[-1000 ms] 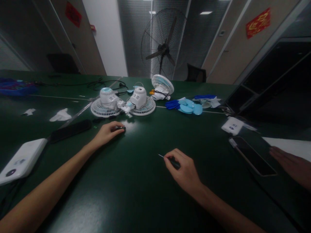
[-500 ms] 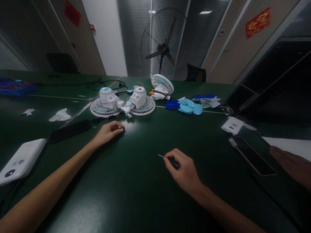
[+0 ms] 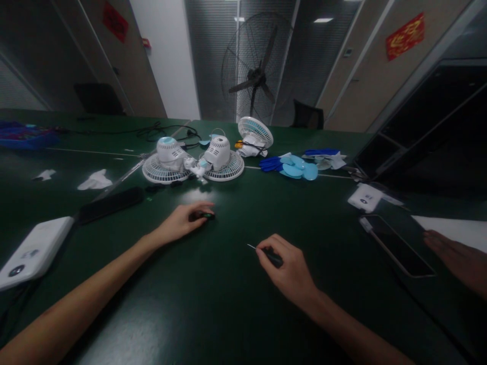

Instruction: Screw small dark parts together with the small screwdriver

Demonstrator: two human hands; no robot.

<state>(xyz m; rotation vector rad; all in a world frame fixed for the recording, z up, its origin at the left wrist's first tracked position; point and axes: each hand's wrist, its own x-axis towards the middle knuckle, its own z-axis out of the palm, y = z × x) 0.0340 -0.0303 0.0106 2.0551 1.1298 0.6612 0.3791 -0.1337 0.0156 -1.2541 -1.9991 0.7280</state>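
Observation:
My left hand [image 3: 189, 220] is above the green table, its thumb and fingers closed around a small black object with a green spot [image 3: 207, 216]; its kind is hard to make out. Lower and to the right, my right hand [image 3: 287, 263] grips a small screwdriver [image 3: 274, 257] by its dark handle, the thin metal shaft pointing left. Beyond my left hand, two small white fans [image 3: 167, 173] [image 3: 225, 172] lie face down side by side. A third small fan [image 3: 254, 134], tilted up, is behind them, with a cable around its base.
Light blue fan blades [image 3: 299, 167] and blue gloves [image 3: 271, 163] lie right of the fans. A black case [image 3: 111, 204] and a white power bank [image 3: 36, 251] are at left. At right are a phone [image 3: 397, 246], a white device [image 3: 365, 197] and another person's hand [image 3: 452, 256].
My left hand has moved right and toward me with the small black object. My right hand stays nearly still with the screwdriver.

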